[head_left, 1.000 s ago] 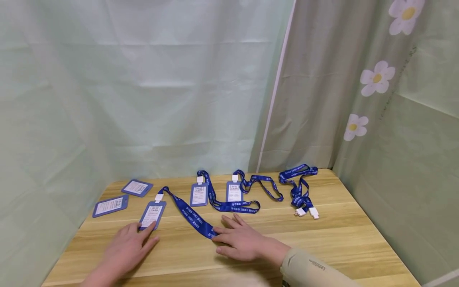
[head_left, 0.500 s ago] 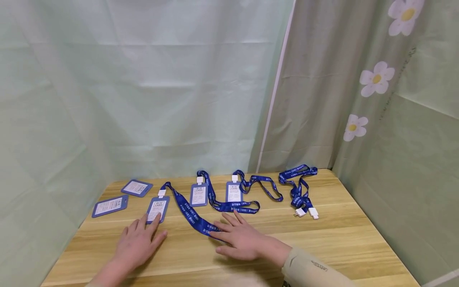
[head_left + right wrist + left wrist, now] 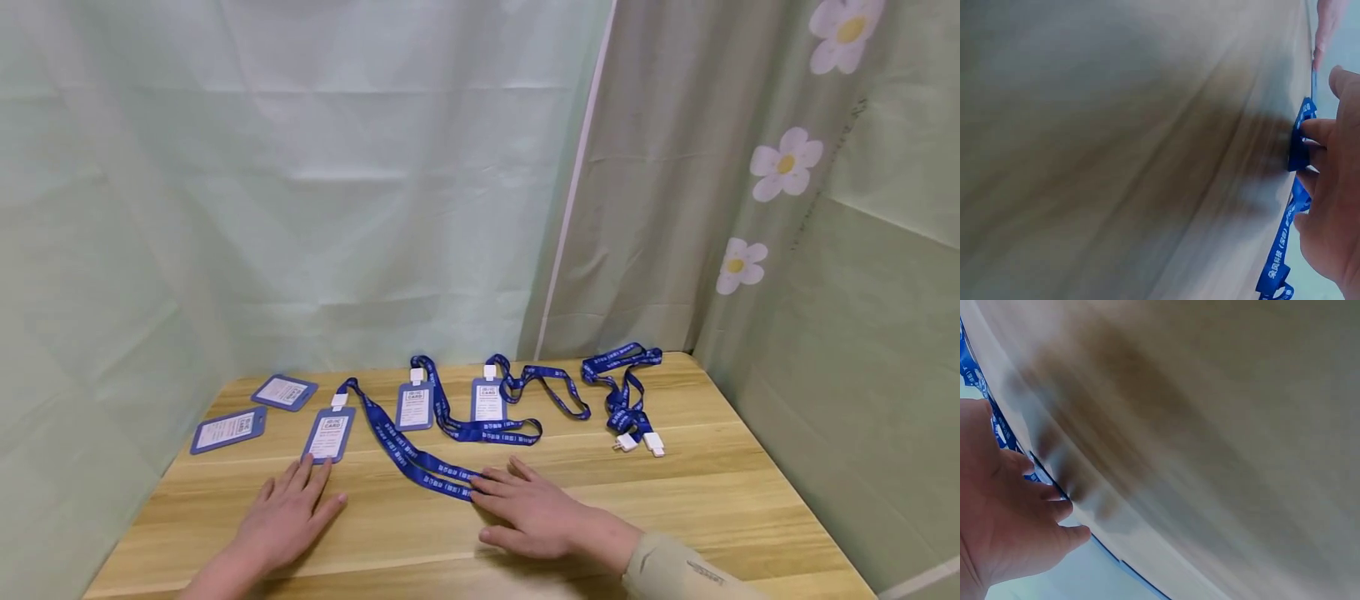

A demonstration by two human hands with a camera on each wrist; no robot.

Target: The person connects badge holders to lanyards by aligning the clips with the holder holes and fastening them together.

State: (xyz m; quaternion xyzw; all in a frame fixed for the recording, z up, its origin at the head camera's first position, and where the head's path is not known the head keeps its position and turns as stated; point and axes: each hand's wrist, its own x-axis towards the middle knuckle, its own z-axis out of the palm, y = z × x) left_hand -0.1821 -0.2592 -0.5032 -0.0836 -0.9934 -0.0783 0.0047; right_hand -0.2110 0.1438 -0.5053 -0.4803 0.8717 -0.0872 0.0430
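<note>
In the head view my left hand [image 3: 283, 518] lies with its fingers extended, the tips at the lower edge of a blue badge holder [image 3: 328, 432] with a white card inside. A white clip [image 3: 339, 402] joins that holder to a blue printed lanyard [image 3: 393, 446], which curves to the right across the table. My right hand [image 3: 534, 512] rests its outstretched fingertips on the lanyard's far end. The right wrist view has the lanyard loop [image 3: 1300, 140] at those fingertips, part of it hidden behind them. The left wrist view catches my left hand [image 3: 1019, 506] from beneath.
Two badge holders with lanyards, a middle one [image 3: 415, 406] and one to its right [image 3: 488, 400], lie behind. Loose holders [image 3: 228, 430] [image 3: 285, 392] sit at the left. Bunched lanyards [image 3: 626, 392] with white clips lie right. Curtains [image 3: 375, 208] border the wooden table [image 3: 675, 517].
The badge holder has shifted right and slightly away from me, while my left hand has drawn back to its lower edge. My right hand has moved right, and the lanyard has spread into a longer loop.
</note>
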